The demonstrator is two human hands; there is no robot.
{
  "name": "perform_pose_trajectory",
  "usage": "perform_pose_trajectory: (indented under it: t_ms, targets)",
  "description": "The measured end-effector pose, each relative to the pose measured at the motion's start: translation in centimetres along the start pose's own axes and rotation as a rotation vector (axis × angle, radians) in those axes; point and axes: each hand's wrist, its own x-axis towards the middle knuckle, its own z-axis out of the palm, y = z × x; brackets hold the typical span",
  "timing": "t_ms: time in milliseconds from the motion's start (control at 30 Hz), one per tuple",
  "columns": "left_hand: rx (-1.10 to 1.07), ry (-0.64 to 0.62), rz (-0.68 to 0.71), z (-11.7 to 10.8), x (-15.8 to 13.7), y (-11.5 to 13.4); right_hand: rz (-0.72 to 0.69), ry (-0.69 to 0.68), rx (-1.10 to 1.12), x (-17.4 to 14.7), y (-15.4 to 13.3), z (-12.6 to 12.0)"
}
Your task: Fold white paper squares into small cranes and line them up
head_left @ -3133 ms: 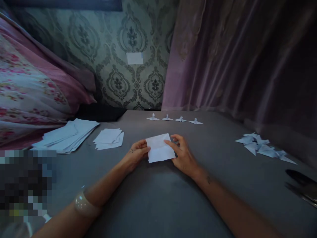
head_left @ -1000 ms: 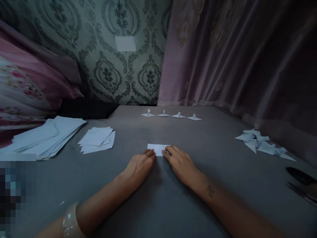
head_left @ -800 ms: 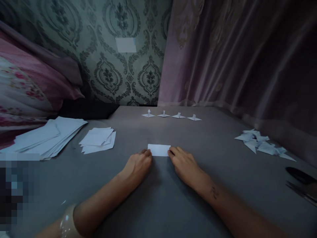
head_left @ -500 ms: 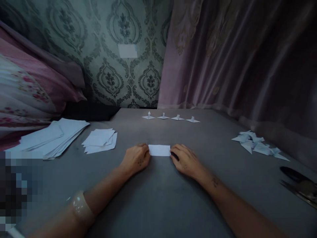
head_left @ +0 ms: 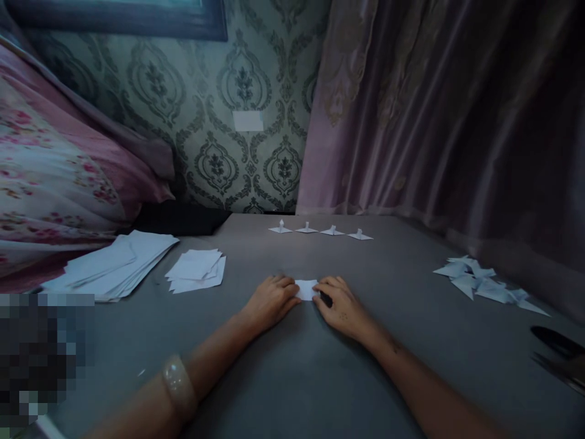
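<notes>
A small folded white paper (head_left: 306,290) lies on the grey surface between my two hands. My left hand (head_left: 273,300) covers its left end, fingers together and pressed down on it. At the right end, my right hand (head_left: 339,306) grips the edge between curled fingers and thumb, with a dark gap under the palm. Only the middle of the paper shows; both ends are hidden under the fingers.
Loose square papers (head_left: 195,269) and a larger stack of white sheets (head_left: 114,268) lie left. Several small folded paper figures (head_left: 307,228) stand in a row behind. Folded paper pieces (head_left: 484,281) and dark scissors-like handles (head_left: 555,341) lie right.
My left hand has slid right over the paper, so the hands are closer and less paper shows. The view has shifted a little, and a frame edge now shows at the top left.
</notes>
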Motion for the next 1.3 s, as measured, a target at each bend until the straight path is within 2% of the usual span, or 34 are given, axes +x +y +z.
perform_pose_trajectory:
  t_ms: [133, 200, 267, 333, 400, 500, 567, 633, 700, 767, 833, 900, 1000, 1033, 1100, 1167, 1300]
  targets:
    - [0.114, -0.048, 0.065, 0.1, 0.3, 0.2, 0.084, 0.074, 0.046, 0.4, -0.1, 0.4]
    - [0.049, -0.014, 0.033, -0.1, 0.4, 0.4, 0.109, 0.160, 0.049, 0.6, -0.1, 0.3]
    - [-0.157, 0.115, -0.153, -0.7, 0.5, 0.5, 0.123, 0.301, 0.055, 0.7, -0.3, 0.0]
    - [-0.495, 0.269, -0.440, -1.4, 0.6, 0.6, 0.123, 0.451, 0.077, 0.8, -0.5, -0.3]
    - [-0.871, 0.367, -0.708, -1.9, 0.6, 0.8, 0.079, 0.523, 0.105, 0.6, -0.8, -0.6]
    - [-1.291, 0.408, -0.933, -1.9, 0.5, 1.2, -0.061, 0.429, 0.088, 0.2, -1.4, -0.7]
    - [-1.429, 0.412, -0.994, -1.6, 0.4, 1.6, -0.147, 0.306, 0.048, -0.1, -1.9, -0.6]
    - [-1.479, 0.393, -1.019, -1.1, 0.3, 2.0, -0.193, 0.208, 0.009, -0.2, -2.4, -0.5]
    - [-1.491, 0.356, -1.024, -0.5, 0.3, 2.3, -0.205, 0.152, -0.029, -0.3, -2.6, -0.3]
    - [-1.462, 0.266, -0.995, 0.0, 0.2, 2.4, -0.211, 0.097, -0.067, -0.3, -2.4, -0.2]
    - [-1.320, 0.159, -0.924, 0.4, 0.0, 2.2, -0.219, 0.034, -0.081, -0.4, -2.1, -0.2]
    - [-1.053, 0.136, -0.778, 0.5, -0.5, 1.8, -0.208, -0.015, -0.067, -0.5, -1.7, -0.1]
    - [-0.661, 0.190, -0.456, 0.3, -1.3, 1.3, -0.151, -0.048, -0.011, -0.6, -1.4, 0.0]
    - [-0.596, 0.161, -0.365, 0.2, -1.6, 1.2, -0.131, -0.053, 0.010, -0.6, -1.4, 0.1]
    - [-0.546, 0.085, -0.267, 0.1, -1.9, 1.1, -0.093, -0.058, 0.054, -0.6, -1.5, 0.1]
    - [-0.541, 0.055, -0.257, 0.0, -2.0, 1.1, -0.054, -0.058, 0.098, -0.6, -1.6, 0.2]
    - [-0.538, 0.084, -0.335, 0.3, -1.8, 1.3, 0.035, -0.056, 0.203, -0.6, -1.9, 0.5]
